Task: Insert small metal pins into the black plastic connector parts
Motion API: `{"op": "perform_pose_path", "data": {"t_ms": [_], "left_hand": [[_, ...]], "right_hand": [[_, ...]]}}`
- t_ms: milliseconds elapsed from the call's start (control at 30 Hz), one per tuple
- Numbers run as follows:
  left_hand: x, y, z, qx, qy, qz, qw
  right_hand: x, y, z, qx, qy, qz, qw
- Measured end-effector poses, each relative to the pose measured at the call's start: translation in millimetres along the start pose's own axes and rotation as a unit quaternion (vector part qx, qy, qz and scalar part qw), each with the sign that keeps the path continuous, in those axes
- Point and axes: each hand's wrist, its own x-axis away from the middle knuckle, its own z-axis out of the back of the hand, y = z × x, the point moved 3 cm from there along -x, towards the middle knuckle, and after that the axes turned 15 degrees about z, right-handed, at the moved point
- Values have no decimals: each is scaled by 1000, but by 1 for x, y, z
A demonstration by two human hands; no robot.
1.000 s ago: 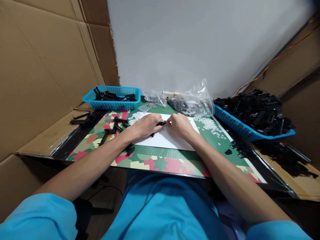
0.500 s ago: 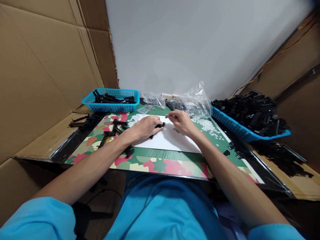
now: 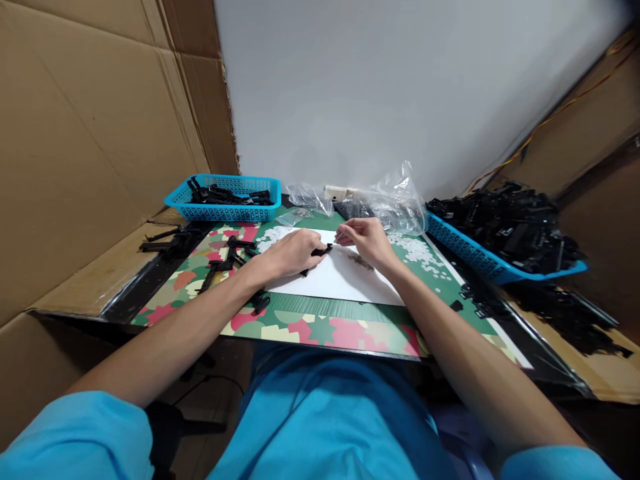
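Observation:
My left hand [image 3: 299,252] is closed around a black plastic part [image 3: 323,251], whose end pokes out past the fingers toward the right. Just to its right, my right hand [image 3: 366,239] pinches a thin, light-coloured tool like tweezers [image 3: 340,237], its tip close to the black part's end. Both hands are over a white sheet [image 3: 330,287]. A small heap of tiny brownish pieces [image 3: 361,261] lies on the sheet under my right hand. White discs [image 3: 417,252] are scattered beyond the sheet's right side, and more white discs [image 3: 274,237] lie behind my left hand.
Several black parts [image 3: 233,257] lie left of the sheet. A blue basket [image 3: 225,212] with black parts stands at the back left; a fuller blue basket [image 3: 480,257] is at the right. Clear plastic bags [image 3: 400,207] rest against the wall. Cardboard [image 3: 100,120] walls the left side.
My right hand has shifted slightly, uncovering more of the tiny brownish pieces. The tool's tip now points down toward the black part. My left hand keeps its hold.

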Motion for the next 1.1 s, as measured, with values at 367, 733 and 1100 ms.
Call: {"op": "perform_pose_path", "data": {"t_ms": [367,733,1100], "left_hand": [[1,2,2,12,-6,4,1000],[-2,-19,-2,125,-37,13,991],[-1,-11,8,103,-2,42,994]], "right_hand": [[3,3,-4,-37,-6,-37,999],[9,19,-13,-59,33,-27,997],[-8,3,9,19,89,32,995]]}}
